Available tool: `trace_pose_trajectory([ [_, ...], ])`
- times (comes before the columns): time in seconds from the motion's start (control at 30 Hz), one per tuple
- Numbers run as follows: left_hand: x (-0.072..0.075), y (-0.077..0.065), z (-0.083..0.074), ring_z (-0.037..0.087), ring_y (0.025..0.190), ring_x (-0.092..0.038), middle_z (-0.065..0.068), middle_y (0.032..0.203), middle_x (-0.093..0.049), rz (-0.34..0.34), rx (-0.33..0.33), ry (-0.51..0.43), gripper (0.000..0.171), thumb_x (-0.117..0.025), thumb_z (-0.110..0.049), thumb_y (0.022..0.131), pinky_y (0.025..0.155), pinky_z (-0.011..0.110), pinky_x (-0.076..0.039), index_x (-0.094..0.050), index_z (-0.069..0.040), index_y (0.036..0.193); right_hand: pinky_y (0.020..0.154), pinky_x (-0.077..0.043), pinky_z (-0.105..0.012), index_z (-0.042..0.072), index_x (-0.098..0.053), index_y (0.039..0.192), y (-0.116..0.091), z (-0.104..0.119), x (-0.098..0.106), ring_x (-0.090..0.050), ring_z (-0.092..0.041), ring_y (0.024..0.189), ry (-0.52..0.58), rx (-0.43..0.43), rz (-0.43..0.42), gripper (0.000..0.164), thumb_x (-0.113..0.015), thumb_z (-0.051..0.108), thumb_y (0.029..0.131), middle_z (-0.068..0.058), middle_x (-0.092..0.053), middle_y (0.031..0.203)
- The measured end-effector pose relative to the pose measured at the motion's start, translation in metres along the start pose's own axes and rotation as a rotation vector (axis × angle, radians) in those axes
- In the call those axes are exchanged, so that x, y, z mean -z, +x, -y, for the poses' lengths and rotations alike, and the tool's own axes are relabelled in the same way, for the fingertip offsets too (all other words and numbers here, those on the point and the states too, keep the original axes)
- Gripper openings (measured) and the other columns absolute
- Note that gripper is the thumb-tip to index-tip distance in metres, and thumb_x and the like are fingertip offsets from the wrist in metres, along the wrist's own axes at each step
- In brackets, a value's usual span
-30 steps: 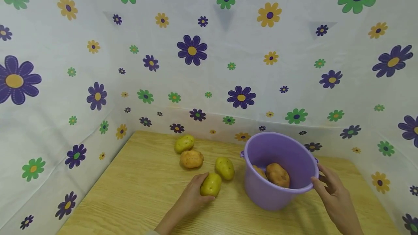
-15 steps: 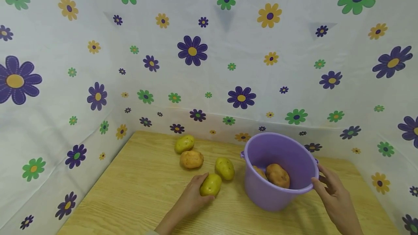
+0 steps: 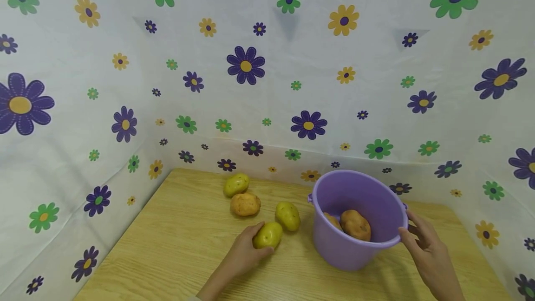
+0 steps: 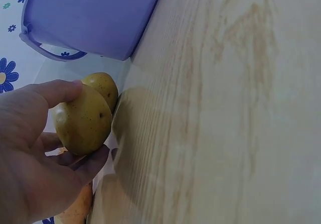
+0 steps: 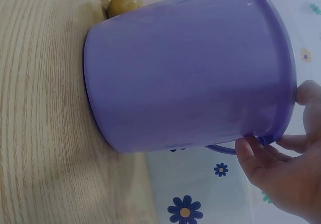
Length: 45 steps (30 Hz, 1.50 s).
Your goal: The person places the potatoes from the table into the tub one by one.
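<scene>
A yellow-green potato [image 3: 268,235] is gripped between the thumb and fingers of my left hand [image 3: 244,251]; the left wrist view shows the same potato [image 4: 83,119] with fingers beneath and around it. Just behind it lies another yellow-green potato [image 3: 287,216]. The purple bucket [image 3: 340,250] stands to the right, its mouth tilted toward me. Inside it are a brown potato [image 3: 355,225] and part of a second one [image 3: 332,219]. My right hand [image 3: 430,250] holds the bucket's right rim near the handle joint, with the thumb outside, as the right wrist view also shows.
Farther back on the wooden table [image 3: 175,245] lie a tan potato [image 3: 245,204] and a yellow-green potato [image 3: 236,184], close together. A white flowered cloth [image 3: 267,96] walls off the back and both sides. The bucket's handle [image 4: 60,54] hangs down.
My left hand and the gripped potato have shifted slightly to the left, and the potato has turned a little. My right hand and the bucket stay where they were.
</scene>
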<state>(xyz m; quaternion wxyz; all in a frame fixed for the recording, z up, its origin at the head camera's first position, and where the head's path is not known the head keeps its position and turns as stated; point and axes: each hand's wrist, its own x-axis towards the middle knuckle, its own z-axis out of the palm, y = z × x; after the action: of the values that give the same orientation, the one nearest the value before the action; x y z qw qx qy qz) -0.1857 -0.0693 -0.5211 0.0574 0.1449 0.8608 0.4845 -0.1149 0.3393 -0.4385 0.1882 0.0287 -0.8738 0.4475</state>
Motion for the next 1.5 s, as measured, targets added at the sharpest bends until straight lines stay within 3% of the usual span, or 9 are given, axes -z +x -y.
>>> trace_pose_trajectory([
  [0.33,0.008,0.004,-0.003,0.043,0.139,-0.046,0.026,0.153,-0.046,-0.010,0.015,-0.038,0.083,-0.082,-0.032,0.089,0.114,0.061,-0.037,-0.043,0.004,0.153,0.079,-0.051,-0.007,0.001,-0.038,0.158,0.000,0.001,0.000,-0.048,0.018,0.110,-0.001,-0.018,-0.001,0.053,-0.054,0.015,0.109,-0.015,-0.041,0.145],
  [0.77,0.030,0.007,-0.030,0.041,0.130,-0.053,0.025,0.153,-0.046,-0.024,0.014,-0.042,0.082,-0.082,-0.033,0.089,0.106,0.056,-0.048,-0.044,0.000,0.154,0.079,-0.051,-0.008,0.002,-0.038,0.158,0.000,0.001,0.000,-0.049,0.016,0.111,0.009,-0.008,-0.003,0.053,-0.055,0.013,0.108,-0.013,-0.041,0.144],
  [1.23,0.055,0.010,-0.056,0.040,0.131,-0.054,0.023,0.153,-0.047,-0.027,-0.031,0.005,0.082,-0.078,-0.042,0.092,0.107,0.054,-0.049,-0.045,0.001,0.153,0.080,-0.052,-0.008,0.002,-0.040,0.157,0.000,0.001,0.000,-0.050,0.015,0.112,0.008,0.006,-0.012,0.052,-0.055,0.012,0.108,-0.014,-0.042,0.144],
  [1.5,0.068,0.012,-0.073,0.028,0.119,-0.060,0.019,0.148,-0.053,-0.032,-0.051,-0.022,0.079,-0.077,-0.040,0.094,0.097,0.044,-0.056,-0.045,0.002,0.153,0.081,-0.050,-0.006,0.001,-0.041,0.156,0.000,0.003,0.000,-0.049,0.015,0.113,0.013,0.004,-0.021,0.052,-0.056,0.012,0.108,-0.015,-0.042,0.144],
])
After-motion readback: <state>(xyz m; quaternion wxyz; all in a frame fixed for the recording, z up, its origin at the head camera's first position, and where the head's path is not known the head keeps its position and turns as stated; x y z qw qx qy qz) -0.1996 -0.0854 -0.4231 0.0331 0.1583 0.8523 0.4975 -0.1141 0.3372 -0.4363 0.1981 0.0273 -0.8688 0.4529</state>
